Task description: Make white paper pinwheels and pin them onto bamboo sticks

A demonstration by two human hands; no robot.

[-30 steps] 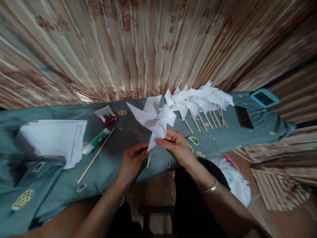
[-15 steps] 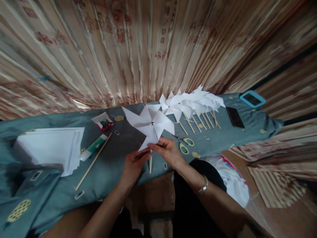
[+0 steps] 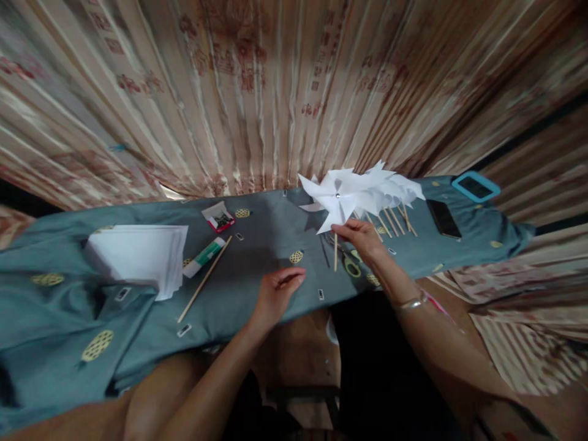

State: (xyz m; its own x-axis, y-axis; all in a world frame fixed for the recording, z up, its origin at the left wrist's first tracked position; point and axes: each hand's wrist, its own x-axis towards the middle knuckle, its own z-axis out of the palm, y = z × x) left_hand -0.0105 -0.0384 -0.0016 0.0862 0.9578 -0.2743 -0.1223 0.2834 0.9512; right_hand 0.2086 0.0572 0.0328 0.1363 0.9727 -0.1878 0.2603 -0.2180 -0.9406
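My right hand [image 3: 361, 236] pinches the wooden stick of a white paper pinwheel [image 3: 331, 202] just below its blades. A shiny pin head shows at the pinwheel's centre. This pinwheel is held up in front of a row of other white pinwheels [image 3: 399, 184], partly covering them. Green-handled scissors [image 3: 352, 267] lie under and behind my right hand, partly hidden. My left hand [image 3: 278, 294] is near the front edge of the cloth, holding nothing, its fingers stretched out loosely with the thumb a little apart.
On the grey-green cloth [image 3: 257, 245] at left are a stack of white paper [image 3: 133, 248], a green-and-white glue tube [image 3: 205, 257], a loose wooden stick [image 3: 204, 280] and a small red box of pins [image 3: 219, 219]. A dark phone [image 3: 443, 218] and a blue-framed device [image 3: 475, 186] lie at right.
My right hand has carried the pinwheel right and away from me, towards the row. My left hand has let go of it and stays back near the edge. The view has shifted slightly.
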